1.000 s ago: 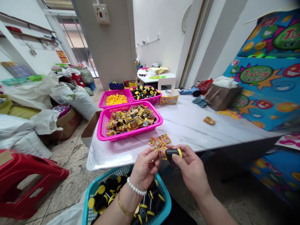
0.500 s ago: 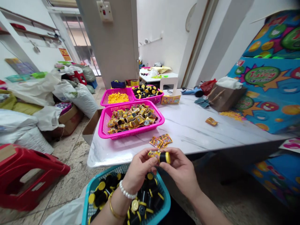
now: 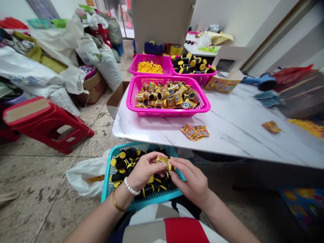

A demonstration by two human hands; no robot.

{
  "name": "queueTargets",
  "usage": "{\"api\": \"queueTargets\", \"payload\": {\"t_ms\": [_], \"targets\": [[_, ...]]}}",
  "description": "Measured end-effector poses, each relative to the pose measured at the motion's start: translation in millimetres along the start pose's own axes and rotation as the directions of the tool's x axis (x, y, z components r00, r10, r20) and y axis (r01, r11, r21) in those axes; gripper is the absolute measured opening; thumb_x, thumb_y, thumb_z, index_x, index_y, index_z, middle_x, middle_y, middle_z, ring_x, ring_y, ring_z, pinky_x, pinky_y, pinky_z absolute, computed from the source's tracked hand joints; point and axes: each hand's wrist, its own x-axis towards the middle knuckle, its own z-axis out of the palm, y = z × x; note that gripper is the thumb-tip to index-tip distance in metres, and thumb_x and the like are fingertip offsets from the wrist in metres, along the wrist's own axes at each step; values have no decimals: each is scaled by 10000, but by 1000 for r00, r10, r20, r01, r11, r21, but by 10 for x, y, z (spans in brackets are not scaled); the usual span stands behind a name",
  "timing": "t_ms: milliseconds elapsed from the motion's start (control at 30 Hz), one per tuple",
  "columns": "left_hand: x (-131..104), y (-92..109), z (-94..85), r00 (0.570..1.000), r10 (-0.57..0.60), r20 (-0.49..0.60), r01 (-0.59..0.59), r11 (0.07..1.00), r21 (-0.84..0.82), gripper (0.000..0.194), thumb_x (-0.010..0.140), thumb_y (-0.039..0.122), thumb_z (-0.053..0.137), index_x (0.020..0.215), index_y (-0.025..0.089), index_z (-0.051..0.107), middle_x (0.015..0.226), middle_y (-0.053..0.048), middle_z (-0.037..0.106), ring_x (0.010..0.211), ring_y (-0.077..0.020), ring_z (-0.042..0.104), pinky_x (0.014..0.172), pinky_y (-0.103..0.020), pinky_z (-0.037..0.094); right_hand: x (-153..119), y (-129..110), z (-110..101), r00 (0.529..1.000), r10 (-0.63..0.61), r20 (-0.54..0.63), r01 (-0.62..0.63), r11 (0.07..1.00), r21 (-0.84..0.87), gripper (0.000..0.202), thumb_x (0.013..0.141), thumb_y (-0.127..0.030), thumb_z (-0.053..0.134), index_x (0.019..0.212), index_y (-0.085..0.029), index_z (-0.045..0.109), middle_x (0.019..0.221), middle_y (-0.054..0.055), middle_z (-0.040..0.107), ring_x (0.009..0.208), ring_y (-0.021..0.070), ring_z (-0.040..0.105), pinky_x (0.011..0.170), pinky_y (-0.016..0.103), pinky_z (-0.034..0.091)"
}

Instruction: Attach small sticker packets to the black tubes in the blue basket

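Note:
Over the teal basket, both hands pinch one small black canister with a yellow cap and a printed yellow sleeve around it. My left hand, with a pearl bracelet and a gold bangle at the wrist, grips the sleeved end. The fingers of my right hand close on the other end and partly hide it. Loose black canisters with yellow caps fill the basket below. On the table edge beyond lie several flat printed sleeves.
A pink basket of sleeved canisters stands on the marble-patterned table. Behind are pink baskets of yellow rings and black canisters. A lone sleeved piece lies right. A red stool and white sacks stand left.
My view has tilted down and turned left. The sleeve now covers more of the black canister, and my right fingers have shifted over the capped end.

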Motion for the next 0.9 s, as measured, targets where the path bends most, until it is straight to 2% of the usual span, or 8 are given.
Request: {"api": "queueTargets", "payload": {"t_ms": [133,200,367,500,567,667,833,900], "targets": [[-7,-38,-114,995,100,-10,-97,982,163,311,700,270,763,958,122,672,863,-64,675,707,-130,597,663,-248,490,5,73,140,985,171,22,-173,976,133,286,795,-138,621,1059,-238,670,955,54,701,815,178,680,734,304,579],[-8,-100,-169,997,74,12,-75,982,171,384,720,301,746,1050,133,644,893,-70,676,731,-145,612,671,-260,494,-13,108,194,968,246,45,-250,954,166,262,805,-141,614,1046,-230,669,953,53,695,806,171,673,728,302,573],[-23,-257,-231,999,39,-20,-35,989,146,357,804,399,651,1052,149,594,737,-1,598,573,-90,531,545,-212,439,-98,196,307,995,102,-9,-100,983,157,330,764,-105,658,1068,-231,682,1008,59,713,956,207,656,882,363,529],[-6,-278,-267,991,126,-47,-111,962,249,297,773,368,694,964,154,617,806,-12,616,667,-93,552,601,-197,451,-130,257,386,929,361,78,-367,878,306,236,797,-194,669,1029,-221,699,930,54,714,791,169,677,755,301,566],[8,-286,-301,1000,17,-23,-11,974,228,324,789,432,659,934,148,600,699,1,606,551,-81,534,501,-186,427,-125,291,400,884,422,202,-468,780,415,287,806,-242,676,1093,-230,679,975,58,696,801,163,675,766,301,568],[10,-338,-328,989,-150,-20,151,980,133,395,806,538,587,816,145,555,530,22,561,376,-61,460,352,-156,325,-108,349,404,861,365,353,-507,668,545,351,778,-274,715,1126,-262,678,1182,84,587,905,174,652,790,310,565],[-32,-467,-280,982,-176,69,184,973,-137,468,780,582,595,999,174,533,536,21,605,332,-76,475,313,-153,332,-124,382,441,891,385,240,-443,626,642,176,716,-245,773,889,-271,758,1022,59,577,989,193,598,785,303,565],[-38,-510,-253,986,-162,40,166,977,-131,422,764,554,635,902,165,546,489,37,572,306,-57,434,300,-139,294,-145,356,443,878,387,283,-471,589,656,189,738,-245,753,924,-279,753,1066,65,562,945,192,611,718,305,588]]}}
